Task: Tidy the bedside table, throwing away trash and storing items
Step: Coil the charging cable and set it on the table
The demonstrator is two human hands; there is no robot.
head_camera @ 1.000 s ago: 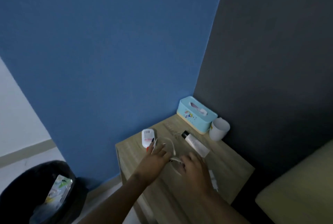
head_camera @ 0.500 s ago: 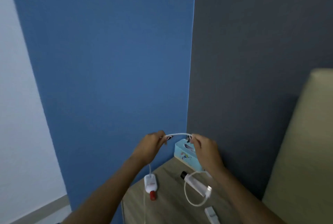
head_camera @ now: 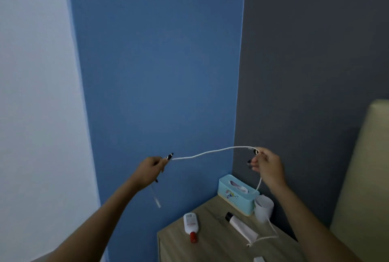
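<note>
- Whereas half a second ago the two hands pinched the white cable (head_camera: 210,152) close together, the left hand (head_camera: 151,170) and the right hand (head_camera: 267,167) now stand well apart. The span of cable between them has lengthened into a shallow arch.
- Left hand: thumb and fingers pinch the cable near one end. The short free end, with its plug, hangs below toward 6 o'clock.
- Right hand: fingertips pinch the cable at the top of the arch. The remainder drops toward 6 o'clock, passes the paper cup (head_camera: 263,209) and ends low over the counter (head_camera: 210,247). Whether that tip touches the surface cannot be told.
- One second ago both hands were down at the counter, over the cable; it is now raised almost wholly clear.
- Unmoved on the counter: the tissue box (head_camera: 235,194) at the 12 o'clock corner, the cup at its 3 o'clock, the tube (head_camera: 242,228), and the red-capped bottle (head_camera: 191,226) at the tube's 9 o'clock.
- Reading: the cable is probably being drawn out straight for coiling and storage, which is not yet done. The trailing end could catch the tube or cup.
</note>
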